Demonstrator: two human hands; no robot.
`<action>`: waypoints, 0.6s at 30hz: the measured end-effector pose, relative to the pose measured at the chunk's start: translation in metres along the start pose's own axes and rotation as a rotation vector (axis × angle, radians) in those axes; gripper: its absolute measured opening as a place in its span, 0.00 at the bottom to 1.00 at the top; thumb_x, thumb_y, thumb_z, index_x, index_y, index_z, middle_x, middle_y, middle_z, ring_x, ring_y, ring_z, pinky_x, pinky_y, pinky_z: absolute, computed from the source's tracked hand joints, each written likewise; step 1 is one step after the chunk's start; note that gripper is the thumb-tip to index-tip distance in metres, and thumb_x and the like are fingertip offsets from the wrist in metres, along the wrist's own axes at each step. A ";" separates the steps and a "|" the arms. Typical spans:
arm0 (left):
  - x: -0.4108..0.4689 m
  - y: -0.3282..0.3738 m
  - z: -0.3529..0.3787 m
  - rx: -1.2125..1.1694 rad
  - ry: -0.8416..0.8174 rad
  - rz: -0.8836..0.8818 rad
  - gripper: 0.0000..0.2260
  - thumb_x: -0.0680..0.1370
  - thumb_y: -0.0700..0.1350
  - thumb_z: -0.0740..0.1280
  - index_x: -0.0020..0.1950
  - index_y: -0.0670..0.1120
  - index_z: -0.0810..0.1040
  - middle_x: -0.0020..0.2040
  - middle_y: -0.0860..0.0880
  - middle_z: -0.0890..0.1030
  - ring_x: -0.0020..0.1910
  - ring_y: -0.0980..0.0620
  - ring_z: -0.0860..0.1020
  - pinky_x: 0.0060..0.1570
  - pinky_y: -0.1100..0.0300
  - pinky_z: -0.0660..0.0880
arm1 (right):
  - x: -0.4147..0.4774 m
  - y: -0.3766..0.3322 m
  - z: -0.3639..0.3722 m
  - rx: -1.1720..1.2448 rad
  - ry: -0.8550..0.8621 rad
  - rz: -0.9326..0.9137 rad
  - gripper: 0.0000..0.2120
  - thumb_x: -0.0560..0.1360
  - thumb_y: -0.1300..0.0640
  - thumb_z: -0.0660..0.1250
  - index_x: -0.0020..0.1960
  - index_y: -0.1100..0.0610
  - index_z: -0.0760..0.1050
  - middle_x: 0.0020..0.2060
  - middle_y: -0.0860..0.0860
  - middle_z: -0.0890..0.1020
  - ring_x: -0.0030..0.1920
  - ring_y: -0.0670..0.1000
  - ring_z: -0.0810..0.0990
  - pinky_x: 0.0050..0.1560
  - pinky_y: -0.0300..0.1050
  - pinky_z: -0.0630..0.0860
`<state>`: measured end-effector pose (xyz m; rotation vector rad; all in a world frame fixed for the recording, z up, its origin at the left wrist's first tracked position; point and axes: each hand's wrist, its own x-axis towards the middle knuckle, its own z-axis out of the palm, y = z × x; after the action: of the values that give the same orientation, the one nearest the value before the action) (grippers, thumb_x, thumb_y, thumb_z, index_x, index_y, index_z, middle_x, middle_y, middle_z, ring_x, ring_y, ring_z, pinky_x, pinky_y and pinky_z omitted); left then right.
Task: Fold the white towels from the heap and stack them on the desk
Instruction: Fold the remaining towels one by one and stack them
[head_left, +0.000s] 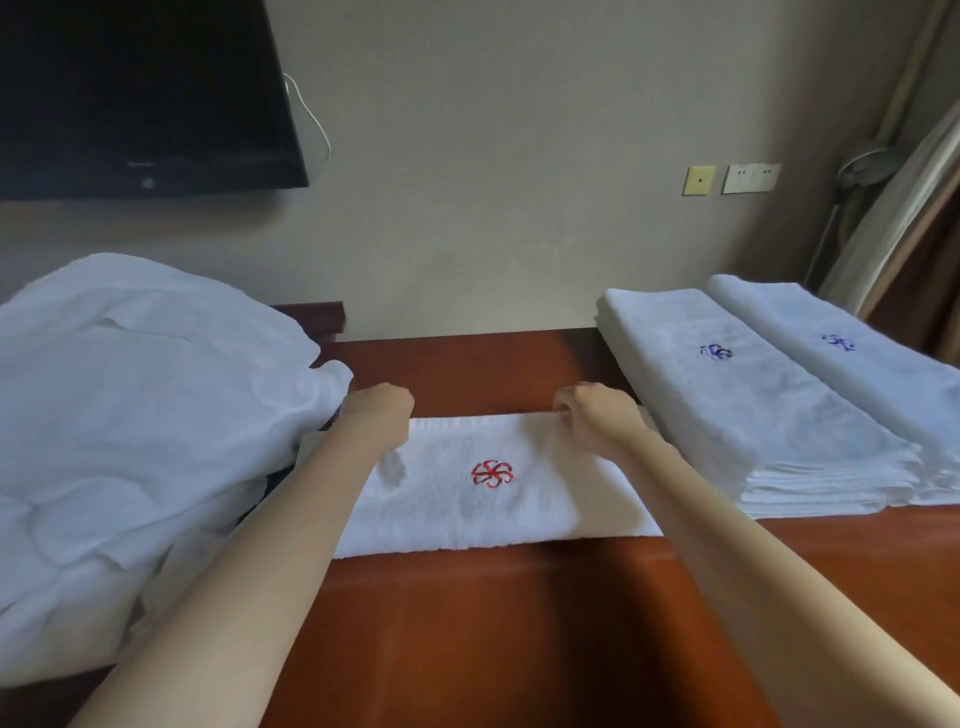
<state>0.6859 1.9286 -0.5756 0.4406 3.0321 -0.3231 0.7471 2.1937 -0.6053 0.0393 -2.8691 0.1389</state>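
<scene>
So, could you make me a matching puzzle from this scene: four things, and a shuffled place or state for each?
Things:
1. red-emblem towel
2. heap
3. folded stacks
4. television

Places or states:
A. on the wall
B. right end of the desk, blue emblems
C. crumpled, at the left
D. far edge gripped by left hand and right hand

Pairs: 1-D, 2-C, 3-B, 4-A.
</scene>
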 end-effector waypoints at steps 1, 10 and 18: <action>0.003 0.000 0.001 -0.010 -0.023 0.004 0.05 0.76 0.36 0.62 0.46 0.42 0.78 0.36 0.49 0.72 0.36 0.49 0.72 0.34 0.59 0.69 | 0.002 0.001 0.002 -0.027 -0.013 0.000 0.12 0.74 0.65 0.58 0.52 0.55 0.76 0.50 0.51 0.79 0.50 0.56 0.76 0.40 0.42 0.63; -0.003 0.031 -0.021 -0.132 0.067 0.102 0.11 0.75 0.41 0.64 0.57 0.46 0.76 0.51 0.48 0.77 0.49 0.46 0.77 0.48 0.54 0.76 | 0.009 -0.009 0.007 -0.192 -0.036 -0.021 0.11 0.76 0.64 0.57 0.55 0.57 0.73 0.52 0.52 0.78 0.53 0.56 0.75 0.46 0.44 0.62; -0.022 0.110 0.042 -0.426 0.172 0.293 0.22 0.82 0.53 0.54 0.75 0.48 0.62 0.76 0.51 0.61 0.75 0.51 0.57 0.72 0.53 0.54 | -0.019 0.015 -0.005 -0.174 0.078 0.038 0.12 0.73 0.59 0.61 0.57 0.55 0.73 0.49 0.51 0.79 0.50 0.56 0.76 0.41 0.45 0.63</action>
<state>0.7394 2.0168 -0.6361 0.8924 3.0067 0.3875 0.7657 2.2091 -0.6068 -0.0534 -2.7933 -0.1005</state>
